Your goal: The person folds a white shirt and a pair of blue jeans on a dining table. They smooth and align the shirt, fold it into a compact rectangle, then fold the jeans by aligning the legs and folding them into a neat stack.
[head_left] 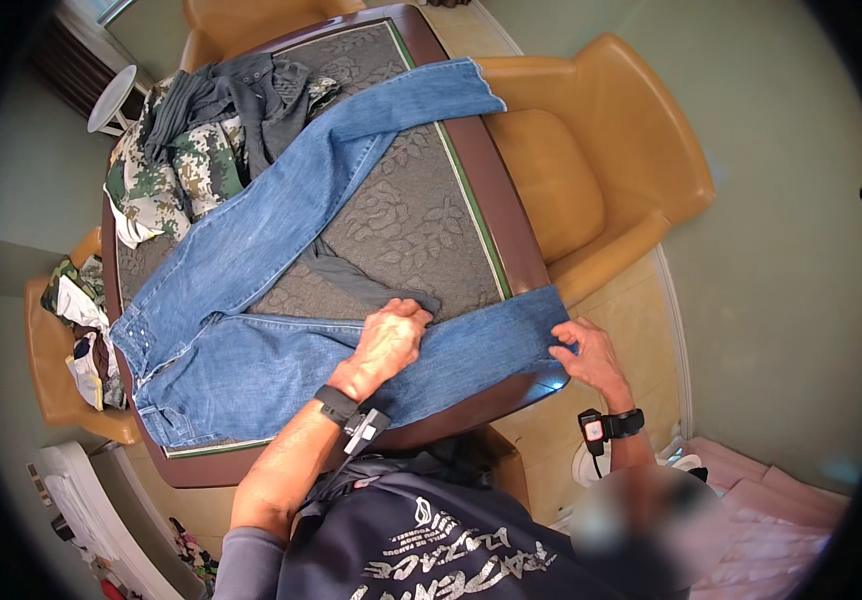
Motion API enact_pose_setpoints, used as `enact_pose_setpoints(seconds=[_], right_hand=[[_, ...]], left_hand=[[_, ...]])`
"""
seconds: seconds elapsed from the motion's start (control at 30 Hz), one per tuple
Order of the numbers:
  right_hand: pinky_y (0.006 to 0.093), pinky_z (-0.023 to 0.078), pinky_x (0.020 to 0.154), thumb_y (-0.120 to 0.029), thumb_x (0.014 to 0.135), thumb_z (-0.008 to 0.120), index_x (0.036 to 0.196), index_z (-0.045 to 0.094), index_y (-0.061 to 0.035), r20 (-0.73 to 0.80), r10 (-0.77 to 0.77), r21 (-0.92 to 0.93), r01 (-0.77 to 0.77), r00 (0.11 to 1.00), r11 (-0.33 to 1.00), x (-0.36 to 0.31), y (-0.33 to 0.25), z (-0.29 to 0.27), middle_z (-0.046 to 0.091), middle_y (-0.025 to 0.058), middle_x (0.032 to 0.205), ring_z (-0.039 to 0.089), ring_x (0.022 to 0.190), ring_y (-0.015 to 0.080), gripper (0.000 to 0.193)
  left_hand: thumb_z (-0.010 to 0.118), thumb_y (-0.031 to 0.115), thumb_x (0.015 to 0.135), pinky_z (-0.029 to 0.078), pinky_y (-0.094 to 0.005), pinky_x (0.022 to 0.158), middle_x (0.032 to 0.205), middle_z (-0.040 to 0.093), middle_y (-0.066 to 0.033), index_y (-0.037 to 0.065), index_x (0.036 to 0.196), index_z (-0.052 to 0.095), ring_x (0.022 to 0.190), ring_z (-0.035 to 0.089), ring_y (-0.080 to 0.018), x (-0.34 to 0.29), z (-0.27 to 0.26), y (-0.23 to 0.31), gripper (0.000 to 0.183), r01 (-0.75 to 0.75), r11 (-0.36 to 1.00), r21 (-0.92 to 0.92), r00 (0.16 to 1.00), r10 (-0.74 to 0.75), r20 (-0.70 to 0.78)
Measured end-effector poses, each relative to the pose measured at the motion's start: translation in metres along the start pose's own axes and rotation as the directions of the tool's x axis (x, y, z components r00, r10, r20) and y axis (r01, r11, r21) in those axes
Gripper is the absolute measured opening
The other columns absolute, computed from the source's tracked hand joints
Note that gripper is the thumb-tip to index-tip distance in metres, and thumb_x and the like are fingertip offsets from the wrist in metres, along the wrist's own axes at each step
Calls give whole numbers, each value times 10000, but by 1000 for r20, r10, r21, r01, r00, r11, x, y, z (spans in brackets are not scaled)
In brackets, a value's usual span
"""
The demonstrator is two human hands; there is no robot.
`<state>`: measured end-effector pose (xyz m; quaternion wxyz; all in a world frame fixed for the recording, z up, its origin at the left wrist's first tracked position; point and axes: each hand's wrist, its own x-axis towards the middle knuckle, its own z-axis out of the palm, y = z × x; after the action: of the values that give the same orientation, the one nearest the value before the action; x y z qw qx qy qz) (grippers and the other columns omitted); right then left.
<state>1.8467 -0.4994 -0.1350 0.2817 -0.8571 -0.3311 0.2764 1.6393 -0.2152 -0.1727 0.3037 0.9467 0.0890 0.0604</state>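
A pair of blue jeans (291,215) lies spread over the table, waistband at the left and its two legs parted toward the right. My left hand (393,338) is closed, fingers curled down at the inner edge of the nearer leg. Beside those fingertips a dark grey sleeve (351,277) shows between the legs, the rest of it covered by the denim. At the right, my right hand (594,362) has its thumb and fingers bent around the hem of that nearer leg, which hangs past the table edge. The farther leg reaches the table's far right edge.
A dark grey knitted garment (226,100) and camouflage clothing (201,165) are heaped at the table's (481,180) far left. Tan armchairs (616,140) stand around it. More clothes (86,325) are piled on the left chair. A white round stand (113,98) is behind the heap.
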Motion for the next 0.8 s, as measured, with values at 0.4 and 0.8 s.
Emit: enact_pose_setpoints(seconds=[0.4, 0.8], right_hand=[[382, 491, 632, 14, 773, 616, 1009, 658, -79, 135, -80, -174, 104, 988, 979, 68, 7, 0, 627, 136, 773, 612, 698, 326, 257], [314, 493, 582, 17, 772, 695, 867, 651, -18, -332, 56, 151, -6, 942, 988, -57, 7, 29, 632, 99, 758, 637, 645, 205, 110]], left_hand=[[619, -31, 734, 526, -431, 715, 821, 633, -160, 15, 946, 683, 849, 639, -368, 16, 18, 60, 226, -96, 933, -346, 936, 203, 288], [719, 63, 781, 549, -442, 763, 1024, 620, -146, 24, 1109, 649, 880, 652, -369, 33, 42, 51, 337, 19, 991, -131, 967, 15, 255]])
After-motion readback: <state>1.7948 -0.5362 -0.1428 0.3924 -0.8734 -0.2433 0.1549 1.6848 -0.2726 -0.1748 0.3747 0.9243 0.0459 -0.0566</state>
